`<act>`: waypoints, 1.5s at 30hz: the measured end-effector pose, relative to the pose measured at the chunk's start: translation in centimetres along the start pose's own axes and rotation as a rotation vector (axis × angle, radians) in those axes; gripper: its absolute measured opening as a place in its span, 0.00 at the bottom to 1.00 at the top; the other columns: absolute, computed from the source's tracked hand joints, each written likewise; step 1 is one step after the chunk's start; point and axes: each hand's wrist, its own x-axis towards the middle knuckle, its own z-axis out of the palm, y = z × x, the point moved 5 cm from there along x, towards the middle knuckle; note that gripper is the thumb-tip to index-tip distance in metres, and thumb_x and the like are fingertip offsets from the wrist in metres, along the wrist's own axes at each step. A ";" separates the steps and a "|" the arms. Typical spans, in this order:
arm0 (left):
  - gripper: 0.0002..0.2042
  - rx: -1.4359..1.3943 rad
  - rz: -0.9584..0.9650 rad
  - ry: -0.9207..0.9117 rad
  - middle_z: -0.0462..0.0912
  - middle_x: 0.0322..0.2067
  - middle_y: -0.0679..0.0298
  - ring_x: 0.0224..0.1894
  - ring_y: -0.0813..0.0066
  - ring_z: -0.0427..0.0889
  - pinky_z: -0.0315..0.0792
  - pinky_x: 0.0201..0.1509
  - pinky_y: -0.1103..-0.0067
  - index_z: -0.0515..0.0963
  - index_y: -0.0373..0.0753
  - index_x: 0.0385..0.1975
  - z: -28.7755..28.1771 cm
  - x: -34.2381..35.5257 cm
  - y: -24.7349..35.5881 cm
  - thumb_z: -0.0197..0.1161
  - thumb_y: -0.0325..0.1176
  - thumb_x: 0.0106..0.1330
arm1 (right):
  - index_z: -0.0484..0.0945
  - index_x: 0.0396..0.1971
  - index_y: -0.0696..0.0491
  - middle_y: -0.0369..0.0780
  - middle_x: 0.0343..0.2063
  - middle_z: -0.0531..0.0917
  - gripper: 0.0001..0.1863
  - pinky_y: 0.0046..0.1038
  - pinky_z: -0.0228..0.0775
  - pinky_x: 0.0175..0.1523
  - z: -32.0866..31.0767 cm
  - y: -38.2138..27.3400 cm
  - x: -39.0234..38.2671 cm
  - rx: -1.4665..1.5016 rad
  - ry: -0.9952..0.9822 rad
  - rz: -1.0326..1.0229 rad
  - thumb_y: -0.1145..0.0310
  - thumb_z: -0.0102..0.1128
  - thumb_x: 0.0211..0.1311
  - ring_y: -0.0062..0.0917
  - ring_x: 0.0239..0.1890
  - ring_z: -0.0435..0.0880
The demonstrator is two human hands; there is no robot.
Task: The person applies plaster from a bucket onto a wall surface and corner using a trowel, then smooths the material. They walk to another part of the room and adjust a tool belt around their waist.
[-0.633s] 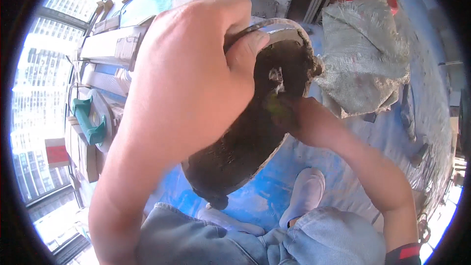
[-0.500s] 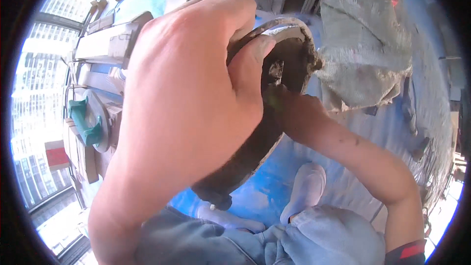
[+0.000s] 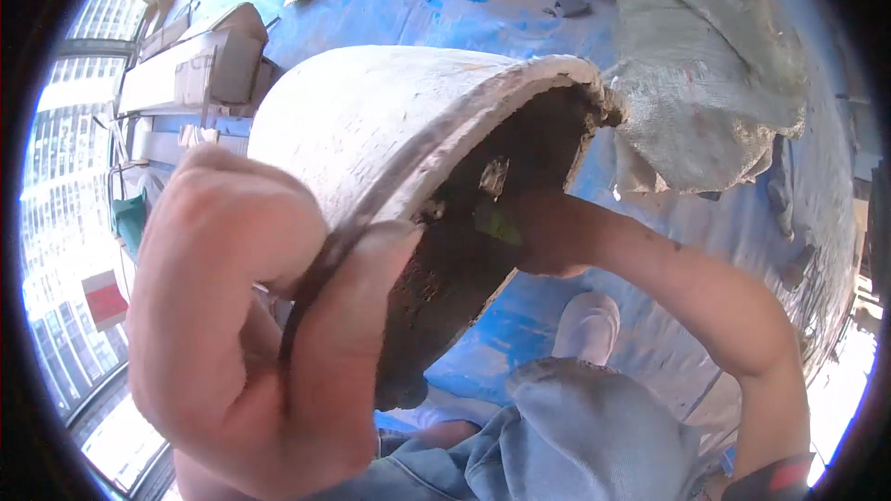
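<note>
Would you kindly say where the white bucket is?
The bucket is near the head view's centre, its rim in the left hand, the woven sack to its right.

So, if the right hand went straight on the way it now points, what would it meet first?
The right hand would probably meet the dark, dirt-caked inner wall of the curved white bucket, though shadow inside leaves depth unclear.

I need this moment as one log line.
bucket: tilted, dark inside | left hand: grips its rim | right hand: at its mouth, with something green
</note>
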 end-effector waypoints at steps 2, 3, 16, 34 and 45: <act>0.08 0.007 0.002 0.005 0.63 0.27 0.65 0.30 0.78 0.60 0.56 0.36 0.82 0.63 0.35 0.26 -0.4 -0.2 -0.4 0.56 0.24 0.62 | 0.71 0.51 0.56 0.54 0.39 0.80 0.25 0.40 0.75 0.45 0.6 -0.2 0.4 0.072 -0.183 0.092 0.68 0.59 0.50 0.49 0.40 0.81; 0.08 0.009 0.002 0.005 0.63 0.27 0.65 0.31 0.78 0.60 0.56 0.37 0.82 0.63 0.35 0.25 -0.5 -0.2 -0.6 0.56 0.25 0.63 | 0.71 0.52 0.55 0.54 0.37 0.80 0.26 0.39 0.75 0.44 1.2 0.3 0.3 0.085 -0.158 0.109 0.67 0.60 0.49 0.48 0.39 0.81; 0.08 0.195 0.031 0.108 0.65 0.24 0.67 0.28 0.81 0.61 0.56 0.31 0.83 0.69 0.33 0.25 -2.2 0.5 -0.5 0.60 0.26 0.63 | 0.72 0.50 0.49 0.34 0.16 0.73 0.24 0.21 0.64 0.19 5.8 -0.6 -0.3 0.971 -0.343 0.317 0.67 0.66 0.50 0.17 0.16 0.72; 0.09 0.152 -0.002 0.243 0.62 0.19 0.60 0.23 0.77 0.62 0.61 0.28 0.79 0.69 0.33 0.24 -2.5 1.9 -1.3 0.63 0.27 0.60 | 0.68 0.49 0.59 0.49 0.31 0.82 0.30 0.44 0.74 0.37 -2.4 -4.4 -14.5 -0.390 0.066 0.528 0.58 0.64 0.49 0.47 0.34 0.82; 0.09 0.126 0.188 0.183 0.68 0.22 0.52 0.26 0.50 0.69 0.66 0.31 0.68 0.67 0.31 0.23 0.0 2.3 0.8 0.62 0.23 0.56 | 0.72 0.43 0.58 0.52 0.30 0.81 0.24 0.47 0.72 0.40 -2.2 -3.1 -13.3 -0.040 -0.044 0.483 0.59 0.63 0.49 0.52 0.35 0.80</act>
